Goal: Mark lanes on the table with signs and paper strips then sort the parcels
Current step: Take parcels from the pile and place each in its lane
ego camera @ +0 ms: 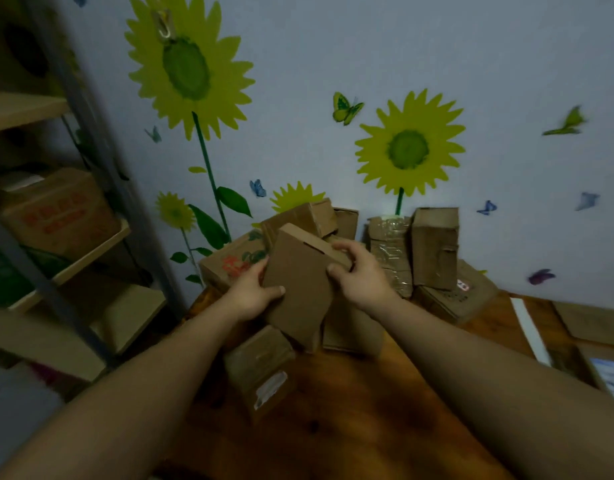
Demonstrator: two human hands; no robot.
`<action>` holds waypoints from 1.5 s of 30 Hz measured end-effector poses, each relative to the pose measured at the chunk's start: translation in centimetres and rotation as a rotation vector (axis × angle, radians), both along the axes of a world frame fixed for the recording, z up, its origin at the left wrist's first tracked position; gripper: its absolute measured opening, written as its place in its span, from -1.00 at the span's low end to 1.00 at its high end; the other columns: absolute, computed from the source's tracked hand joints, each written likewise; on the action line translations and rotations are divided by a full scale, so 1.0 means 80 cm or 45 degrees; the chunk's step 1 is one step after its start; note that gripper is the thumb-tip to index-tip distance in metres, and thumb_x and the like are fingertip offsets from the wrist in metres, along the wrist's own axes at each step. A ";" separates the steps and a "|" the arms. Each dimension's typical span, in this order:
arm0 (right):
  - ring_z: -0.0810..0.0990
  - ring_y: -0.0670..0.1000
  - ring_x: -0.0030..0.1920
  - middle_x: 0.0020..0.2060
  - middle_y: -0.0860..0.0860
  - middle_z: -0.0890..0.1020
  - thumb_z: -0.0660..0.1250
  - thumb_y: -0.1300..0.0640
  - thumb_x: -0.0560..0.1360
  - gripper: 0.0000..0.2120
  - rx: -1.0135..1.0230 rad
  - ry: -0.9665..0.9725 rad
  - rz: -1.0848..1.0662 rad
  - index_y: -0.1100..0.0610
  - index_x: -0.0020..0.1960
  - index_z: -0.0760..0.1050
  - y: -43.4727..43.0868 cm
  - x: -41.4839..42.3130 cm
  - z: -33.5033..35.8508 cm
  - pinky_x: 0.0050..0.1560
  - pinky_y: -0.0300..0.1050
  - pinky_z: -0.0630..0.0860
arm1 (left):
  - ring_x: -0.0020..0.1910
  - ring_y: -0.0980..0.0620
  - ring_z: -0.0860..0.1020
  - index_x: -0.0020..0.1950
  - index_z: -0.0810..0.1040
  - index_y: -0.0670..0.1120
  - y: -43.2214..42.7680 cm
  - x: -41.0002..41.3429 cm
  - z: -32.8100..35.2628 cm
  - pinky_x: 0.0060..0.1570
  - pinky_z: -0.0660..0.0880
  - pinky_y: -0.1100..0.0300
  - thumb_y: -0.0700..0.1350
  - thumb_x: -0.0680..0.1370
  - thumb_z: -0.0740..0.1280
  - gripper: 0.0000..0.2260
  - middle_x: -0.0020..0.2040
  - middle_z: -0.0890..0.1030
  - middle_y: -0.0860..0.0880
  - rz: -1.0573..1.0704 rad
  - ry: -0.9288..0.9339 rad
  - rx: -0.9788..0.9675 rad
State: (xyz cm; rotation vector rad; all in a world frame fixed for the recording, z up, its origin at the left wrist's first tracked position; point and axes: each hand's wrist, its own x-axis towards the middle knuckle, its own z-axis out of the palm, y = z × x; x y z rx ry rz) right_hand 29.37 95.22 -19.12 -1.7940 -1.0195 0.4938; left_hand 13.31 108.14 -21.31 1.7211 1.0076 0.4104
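Held parcel [298, 285]: flat brown carton, tilted, raised above the pile at the table's far-left part, between both hands.
L hand [255, 294]: grips the carton's left edge; thumb across front face, fingers curled behind.
R hand [362, 271]: grips upper right corner; fingers curled over top edge, thumb on side edge.
Labelled parcel [260, 368]: brown w/ white label, lies on table just below held parcel.
Printed box [229, 261]: red & green print, behind L hand, against wall.
Taped parcel [390, 251]: clear-tape wrap, upright, just right of R hand.
Tall carton [435, 247]: upright, beside taped parcel.
Paper strip [530, 330]: white, flat on table, right side, apart from pile.
Table [350, 393]: brown wood.
Shelf unit [73, 258]: left, boxes on it.
Wall [333, 46]: sunflower & butterfly stickers.
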 end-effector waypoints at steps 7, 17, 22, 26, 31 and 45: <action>0.49 -0.22 -0.23 -0.13 -0.10 0.47 0.39 0.17 0.50 -0.46 0.351 0.206 -0.441 0.14 0.43 0.31 -0.083 -0.041 0.048 -0.01 -0.35 0.43 | 0.08 0.01 0.53 0.30 0.37 -0.04 -0.045 -0.003 0.041 -0.06 0.43 0.21 -0.15 0.56 0.32 -0.67 -0.03 0.52 0.13 -0.174 -0.287 0.085; 0.50 0.06 0.21 0.22 -0.02 0.50 0.30 0.18 0.55 -0.43 0.129 0.241 -0.543 -0.02 0.49 0.16 -0.246 -0.071 0.051 0.24 0.03 0.45 | -0.29 -0.01 0.58 0.45 0.17 0.01 -0.183 0.025 0.062 -0.45 0.49 0.16 -0.19 0.55 0.30 -0.48 -0.06 0.59 -0.13 -0.484 -0.297 -0.124; 0.56 0.01 -0.01 0.11 0.02 0.58 0.20 -0.08 0.58 -0.63 0.108 0.457 -0.697 0.00 0.34 0.42 -0.336 -0.058 0.082 -0.03 -0.04 0.54 | -0.05 0.00 0.54 0.07 0.49 -0.06 -0.273 0.047 0.100 -0.06 0.50 0.11 -0.14 0.58 0.27 -0.91 0.06 0.53 -0.09 -0.495 -0.482 -0.270; 0.57 0.10 -0.14 -0.03 0.14 0.58 0.02 -0.27 0.58 -0.53 0.093 0.741 -0.708 0.00 0.21 0.50 -0.425 -0.052 0.093 -0.13 -0.05 0.52 | -0.04 -0.04 0.50 0.08 0.56 -0.09 -0.347 0.058 0.127 -0.13 0.44 0.15 0.12 0.62 0.05 -0.61 0.06 0.56 -0.11 -0.673 -0.659 -0.616; 0.42 0.03 -0.44 -0.42 0.09 0.44 -0.08 -0.34 0.57 -0.36 0.154 0.806 -0.864 0.19 0.08 0.46 -0.526 -0.049 0.096 -0.37 -0.16 0.36 | -0.07 -0.05 0.54 0.05 0.49 -0.02 -0.450 0.074 0.122 -0.29 0.49 0.18 0.00 0.62 0.06 -0.77 -0.06 0.51 -0.07 -0.810 -0.638 -0.468; 0.59 -0.07 -0.16 -0.07 -0.01 0.63 0.26 0.04 0.58 -0.72 0.078 0.333 -0.965 0.13 0.23 0.50 -0.747 -0.004 0.083 -0.25 -0.21 0.52 | -0.14 0.19 0.57 0.33 0.32 0.05 -0.652 0.153 0.117 -0.41 0.48 0.37 -0.13 0.59 0.25 -0.68 -0.07 0.54 0.14 -0.786 -0.463 0.107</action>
